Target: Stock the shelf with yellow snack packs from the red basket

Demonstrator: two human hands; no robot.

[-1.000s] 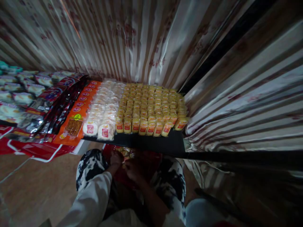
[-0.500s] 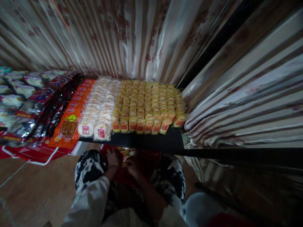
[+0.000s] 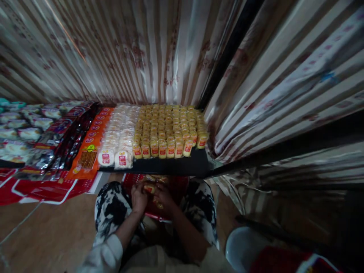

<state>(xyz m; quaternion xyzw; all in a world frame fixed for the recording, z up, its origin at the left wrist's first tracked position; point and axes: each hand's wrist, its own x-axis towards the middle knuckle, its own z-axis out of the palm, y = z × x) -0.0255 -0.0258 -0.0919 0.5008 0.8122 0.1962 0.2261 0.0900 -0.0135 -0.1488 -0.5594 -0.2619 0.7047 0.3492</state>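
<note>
My left hand (image 3: 138,196) and my right hand (image 3: 164,197) are close together over a red bag (image 3: 173,185) on my lap, below the black shelf (image 3: 170,166). Between them sits a small yellow packet with a red label (image 3: 149,187), and both hands have their fingers curled about it. More yellow packets show in the bag just behind. On the shelf above stand rows of the same yellow packets (image 3: 167,131), with white round packets (image 3: 118,140) to their left.
Orange snack packs (image 3: 91,146), dark foil packs (image 3: 66,140) and pale packets (image 3: 19,131) fill the shelf's left side. A red printed sheet (image 3: 42,187) hangs below. Striped curtains (image 3: 270,94) close the back and right. A white rounded object (image 3: 244,246) sits at lower right.
My hands have lifted a little out of the red bag and come together on a yellow packet. The view has shifted right and slightly back.
</note>
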